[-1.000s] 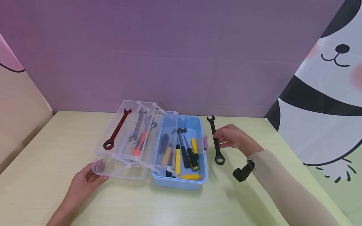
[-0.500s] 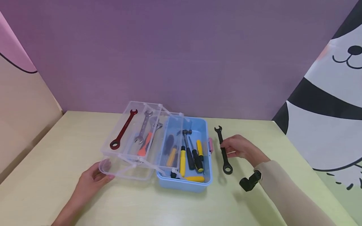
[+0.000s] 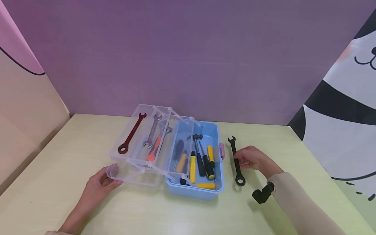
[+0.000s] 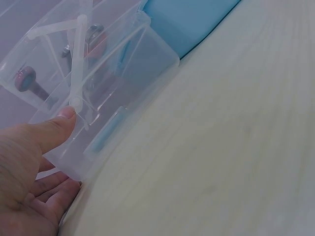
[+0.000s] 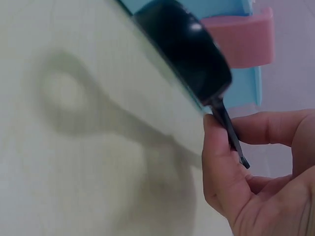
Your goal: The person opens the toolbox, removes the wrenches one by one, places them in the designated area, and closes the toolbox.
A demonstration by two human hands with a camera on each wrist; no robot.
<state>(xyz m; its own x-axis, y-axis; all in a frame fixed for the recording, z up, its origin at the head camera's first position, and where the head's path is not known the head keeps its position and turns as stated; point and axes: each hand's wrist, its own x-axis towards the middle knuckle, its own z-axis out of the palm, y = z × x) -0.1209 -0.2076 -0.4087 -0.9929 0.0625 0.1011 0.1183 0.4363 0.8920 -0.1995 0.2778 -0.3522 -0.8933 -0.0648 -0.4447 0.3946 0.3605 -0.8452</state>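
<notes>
My right hand (image 3: 252, 158) pinches a black combination wrench (image 3: 237, 166) by its shaft, to the right of the blue toolbox (image 3: 195, 195). In the right wrist view the wrench's ring end (image 5: 184, 49) looms close, with its shadow apart from it on the tabletop. My left hand (image 3: 100, 184) holds the near left corner of the toolbox's clear lid (image 3: 138, 179), thumb on one side and fingers on the other. The lid stands swung out to the left with its clear trays. A dark red wrench (image 3: 130, 132), a silver wrench (image 3: 152, 132) and an orange-handled adjustable wrench (image 3: 154, 150) show there.
Inside the blue box lie a small hammer (image 3: 198, 156) and several yellow-and-black screwdrivers (image 3: 192, 166). A pink latch (image 3: 222, 151) juts from its right side. The pale table (image 3: 191, 218) ends at a purple backdrop (image 3: 205, 65) behind.
The black wrench in my right hand has moved a little nearer to me and slightly right of the box. My left hand keeps its hold on the lid. The head view has shifted.
</notes>
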